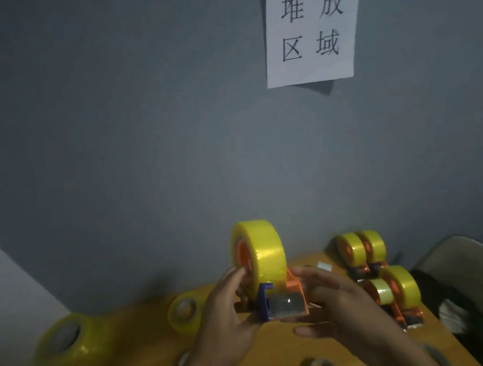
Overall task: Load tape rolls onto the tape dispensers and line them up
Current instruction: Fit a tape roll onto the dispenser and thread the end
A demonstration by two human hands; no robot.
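Looking from the largest item down, I note a white paper sign (313, 27) fixed to the grey wall (141, 118), printed 堆放区域 — "stacking area" — which I judge marks where finished units belong. Below it, on the wooden table (151, 363), loaded dispensers (379, 270) stand grouped at the right, near the wall under the sign. Spare tape rolls (62, 340) lie at the left, within reach. I hold the current dispenser (274, 299) raised above the table, its yellow roll (259, 251) already on the hub. My left hand (225, 309) curls around the near side, fingertips on the roll; my right hand (335, 300) cups the far side — apparently steadying it for placement. No brand is readable.
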